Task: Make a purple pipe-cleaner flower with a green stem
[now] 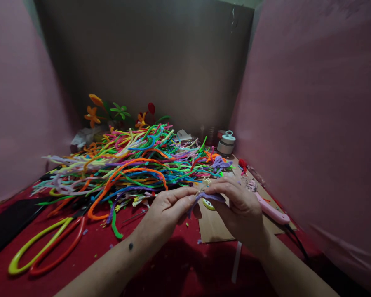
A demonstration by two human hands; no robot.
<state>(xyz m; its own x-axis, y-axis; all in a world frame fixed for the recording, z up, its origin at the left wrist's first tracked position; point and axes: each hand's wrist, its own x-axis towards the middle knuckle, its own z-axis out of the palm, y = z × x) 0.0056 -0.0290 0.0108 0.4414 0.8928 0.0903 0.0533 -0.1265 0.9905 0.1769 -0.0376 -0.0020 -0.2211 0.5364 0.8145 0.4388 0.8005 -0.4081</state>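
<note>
Both my hands meet over the table around a purple pipe-cleaner flower (214,197). A small bunch of pale yellow stamens (206,181) pokes up between my fingertips. My left hand (171,206) is closed, thumb and index finger pinching the left side of the flower near the base of the stamens. My right hand (243,210) is also closed, its fingers gripping the right side, where a purple petal shows under them. Part of the flower is hidden behind my fingers. Below my hands lies a cardboard sheet (214,231).
A large heap of coloured pipe cleaners (142,161) fills the table's middle. Scissors with yellow and red handles (49,247) lie at left. A pink corded glue gun (272,209) rests at right. Finished flowers (92,115) stand behind; another purple flower (221,163) lies beyond my right hand.
</note>
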